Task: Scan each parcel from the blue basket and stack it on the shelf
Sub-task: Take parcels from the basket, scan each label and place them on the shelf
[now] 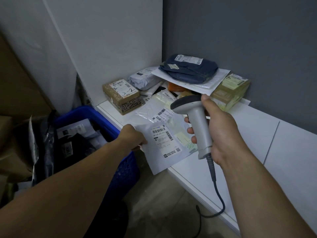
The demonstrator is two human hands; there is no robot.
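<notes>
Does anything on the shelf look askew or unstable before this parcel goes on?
Yes. At the back of the shelf, the large white mailer lies tilted, propped on uneven parcels, with the dark blue bag sitting on it. It looks heaped rather than stacked and might slide. Nothing looks torn or spilled.

Bare forearms (pixel 68 189), left hand (pixel 133 137), right hand (pixel 223 133), both bare

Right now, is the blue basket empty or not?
Not empty: dark and white labelled parcels lie inside the basket.
</notes>
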